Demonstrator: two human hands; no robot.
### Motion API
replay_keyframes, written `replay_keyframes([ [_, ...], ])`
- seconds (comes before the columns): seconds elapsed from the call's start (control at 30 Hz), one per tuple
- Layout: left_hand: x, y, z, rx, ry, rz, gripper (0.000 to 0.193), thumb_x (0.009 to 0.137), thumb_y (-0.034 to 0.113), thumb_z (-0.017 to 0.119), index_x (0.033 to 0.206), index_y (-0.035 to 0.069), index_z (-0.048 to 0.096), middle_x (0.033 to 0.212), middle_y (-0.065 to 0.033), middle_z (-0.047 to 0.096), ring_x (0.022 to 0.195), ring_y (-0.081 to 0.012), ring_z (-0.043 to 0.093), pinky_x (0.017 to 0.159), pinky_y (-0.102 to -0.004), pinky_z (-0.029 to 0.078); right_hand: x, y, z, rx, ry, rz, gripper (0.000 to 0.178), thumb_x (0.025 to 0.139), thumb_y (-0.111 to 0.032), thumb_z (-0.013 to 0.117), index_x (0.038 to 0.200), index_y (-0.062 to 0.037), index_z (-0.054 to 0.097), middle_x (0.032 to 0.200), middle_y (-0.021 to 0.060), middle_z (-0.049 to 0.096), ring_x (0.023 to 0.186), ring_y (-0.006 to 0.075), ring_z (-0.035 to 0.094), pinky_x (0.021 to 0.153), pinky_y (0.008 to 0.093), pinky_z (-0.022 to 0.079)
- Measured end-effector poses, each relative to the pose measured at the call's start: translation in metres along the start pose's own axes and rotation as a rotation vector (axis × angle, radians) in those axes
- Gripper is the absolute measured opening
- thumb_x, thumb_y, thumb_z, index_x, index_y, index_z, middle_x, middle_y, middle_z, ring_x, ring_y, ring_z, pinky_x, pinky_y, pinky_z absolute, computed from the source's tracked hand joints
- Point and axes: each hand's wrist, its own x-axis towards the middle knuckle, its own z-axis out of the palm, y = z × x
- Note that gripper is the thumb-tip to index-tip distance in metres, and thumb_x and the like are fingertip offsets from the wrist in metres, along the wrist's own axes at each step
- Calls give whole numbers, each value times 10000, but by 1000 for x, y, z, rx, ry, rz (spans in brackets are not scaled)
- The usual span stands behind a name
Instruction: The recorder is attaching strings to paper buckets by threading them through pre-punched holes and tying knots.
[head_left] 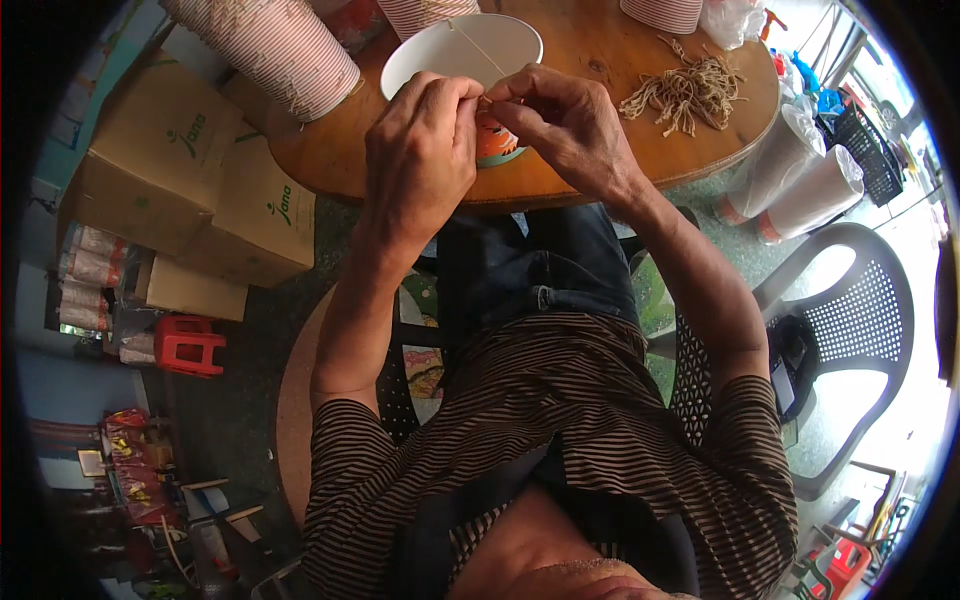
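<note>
Head-worn fisheye, facing down, close

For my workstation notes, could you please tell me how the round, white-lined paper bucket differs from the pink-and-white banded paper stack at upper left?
The white-lined bucket is single; the banded stack is many nested pieces.
The bucket's white inside shows; the stack's does not.
The bucket's side shows orange print; the stack's shows pale bands.
Both have thin cord on them.

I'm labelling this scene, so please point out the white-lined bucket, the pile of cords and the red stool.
White-lined bucket [445,62]: head view, on its white inside.
Pile of cords [684,94]: head view, middle of the pile.
Red stool [170,345]: head view, red side.
</note>
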Motion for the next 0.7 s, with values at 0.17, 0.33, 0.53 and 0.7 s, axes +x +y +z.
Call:
replay_keyframes([
  [0.17,2,2,-3,5,-77,-37,83,928,8,669,1007,13,643,953,-131,685,892,-335,681,780,-412,537,1,6,-2,-41,3,-48,176,939,-101,707,1053,33,718,944,80,762,876,110,716,811,267,580],
  [0.33,4,-2,-13,-126,-215,-88,56,950,9,640,998,-10,619,939,-137,658,877,-307,656,792,-371,516,2,-1,-7,-50,-9,-56,171,933,-105,719,1049,20,715,928,72,759,837,106,708,772,264,572],
  [0.53,11,-20,-22,-437,-359,-207,79,993,57,624,995,-20,639,925,-128,682,833,-260,682,781,-354,535,5,3,-3,-202,-21,-121,146,930,-103,726,1040,-9,710,872,39,728,796,88,673,733,265,557],
  [0.7,9,-25,-22,-575,-399,-328,101,1013,72,621,1020,-23,651,897,-94,692,835,-161,649,801,-319,532,2,12,2,-85,-27,-102,91,934,-56,697,1017,-19,694,899,13,701,804,69,637,730,259,541],
])
